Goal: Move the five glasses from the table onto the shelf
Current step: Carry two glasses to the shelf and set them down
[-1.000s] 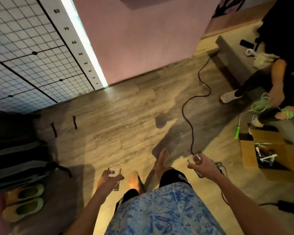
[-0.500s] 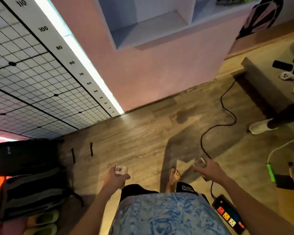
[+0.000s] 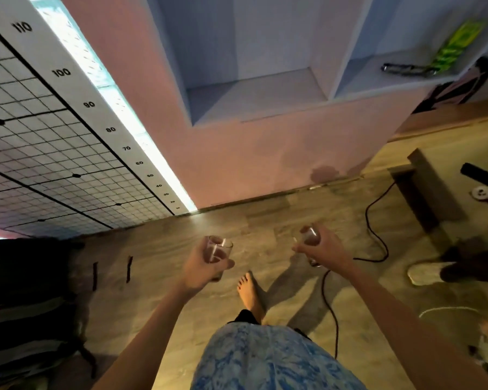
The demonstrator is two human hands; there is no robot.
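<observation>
My left hand (image 3: pixel 200 267) grips a clear glass (image 3: pixel 219 249), held upright in front of me above the wooden floor. My right hand (image 3: pixel 323 249) holds a second clear glass (image 3: pixel 310 238) from the side, a little tilted. Ahead and above stands the pink wall with the recessed white shelf (image 3: pixel 254 94); its left compartment is bare. Both hands are well below and short of the shelf. The table is not in view.
A black cable (image 3: pixel 373 220) snakes over the floor at right. The right shelf compartment holds a dark tool (image 3: pixel 406 69) and a green packet. Another person's shoe (image 3: pixel 426 273) is at right. Dark bags (image 3: pixel 26 299) lie left, under a gridded wall panel (image 3: pixel 40 153).
The view has tilted up and closed in on the pink wall, so the shelf now shows fully. Both hands have risen with their glasses.
</observation>
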